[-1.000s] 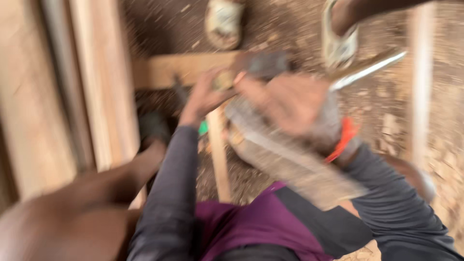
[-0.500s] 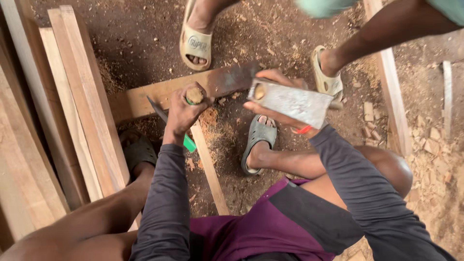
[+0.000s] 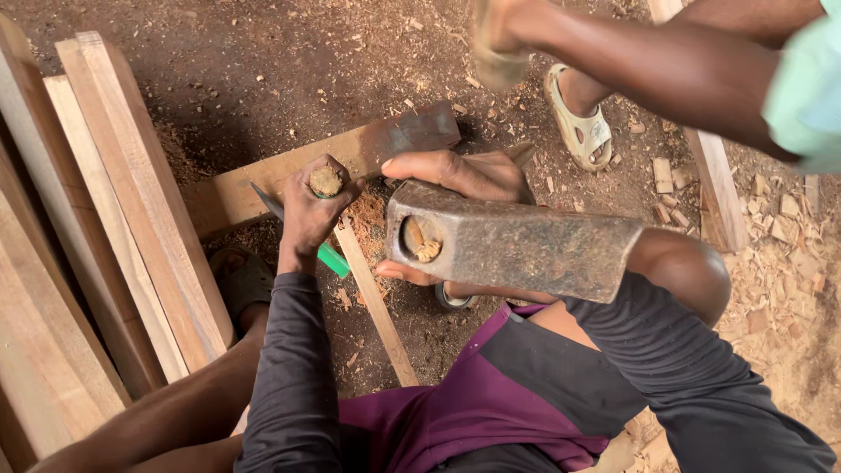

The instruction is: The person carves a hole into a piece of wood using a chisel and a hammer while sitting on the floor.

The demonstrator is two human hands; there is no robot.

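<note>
- Gripping a round wooden chisel handle [image 3: 326,181], your left hand [image 3: 314,210] is clenched round it; the handle's frayed butt end faces up at the camera and a dark metal blade tip [image 3: 265,201] pokes out to the left of the fist.
- Your right hand [image 3: 455,188] is wrapped round the shaft just under a heavy rusty rectangular steel hammer head [image 3: 517,245]; the wooden shaft end shows in the head's eye at its left.
- The hammer head hangs just right of the chisel fist, close but apart, above your knee.
- The chisel stands over a pale wooden plank with a dark grey end [image 3: 350,158] lying on the dirt floor [image 3: 263,61], which is strewn with shavings.
- A thin wooden strip [image 3: 377,307] runs from under the fist toward you; a small green piece [image 3: 333,260] shows just below your left wrist.
- No containers in view; stacked long pale boards [image 3: 96,219] lean at the left.
- Another person's arm [image 3: 648,61] crosses the top right, with a sandalled foot [image 3: 580,127] beneath it; wood chips [image 3: 780,210] litter the ground at right.
- Versus half a second back: the hammer head now sits lower and closer to the camera, your right hand has shifted nearer the chisel, and the other person's left sandal has gone from view.
</note>
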